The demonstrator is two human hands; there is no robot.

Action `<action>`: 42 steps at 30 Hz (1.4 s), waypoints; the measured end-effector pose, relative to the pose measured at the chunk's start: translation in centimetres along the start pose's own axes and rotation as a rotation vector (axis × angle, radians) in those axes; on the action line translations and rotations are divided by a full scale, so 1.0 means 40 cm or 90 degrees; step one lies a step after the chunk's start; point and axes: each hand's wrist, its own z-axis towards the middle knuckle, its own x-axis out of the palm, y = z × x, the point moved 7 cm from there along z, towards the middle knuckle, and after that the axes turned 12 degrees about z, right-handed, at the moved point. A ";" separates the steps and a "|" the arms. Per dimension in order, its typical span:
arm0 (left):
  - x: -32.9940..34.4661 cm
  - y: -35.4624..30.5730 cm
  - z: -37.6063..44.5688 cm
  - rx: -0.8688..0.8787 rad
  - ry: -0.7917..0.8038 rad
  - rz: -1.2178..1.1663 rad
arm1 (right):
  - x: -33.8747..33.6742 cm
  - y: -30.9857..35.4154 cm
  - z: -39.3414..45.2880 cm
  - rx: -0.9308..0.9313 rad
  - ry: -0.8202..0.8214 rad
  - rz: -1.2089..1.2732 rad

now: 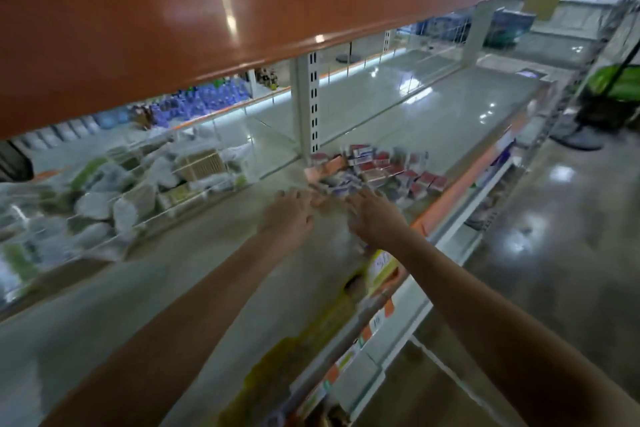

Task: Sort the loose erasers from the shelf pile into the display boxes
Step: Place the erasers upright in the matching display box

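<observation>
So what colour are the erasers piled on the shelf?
Mostly red and white erasers, some bluish; blurred in the head view.

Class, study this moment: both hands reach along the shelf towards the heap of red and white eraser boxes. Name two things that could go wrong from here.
1. The eraser pile sits close to the shelf's front edge; a sweeping right hand could knock boxes off onto the floor.
2. The picture is blurred by motion, so both hands seem to move fast; the left hand may scatter the pile instead of picking cleanly.
</observation>
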 end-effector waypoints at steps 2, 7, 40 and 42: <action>0.015 0.016 0.037 -0.037 0.003 0.031 | -0.014 -0.040 0.021 0.009 -0.016 0.026; 0.057 0.057 0.075 -0.119 0.027 0.025 | -0.016 -0.082 0.060 -0.002 0.010 0.052; -0.219 0.275 -0.370 -0.357 -0.267 -0.208 | 0.021 0.334 0.039 -0.203 0.303 0.910; -0.230 0.295 -0.437 -0.372 -0.268 -0.186 | 0.035 0.389 0.010 -0.253 0.292 0.837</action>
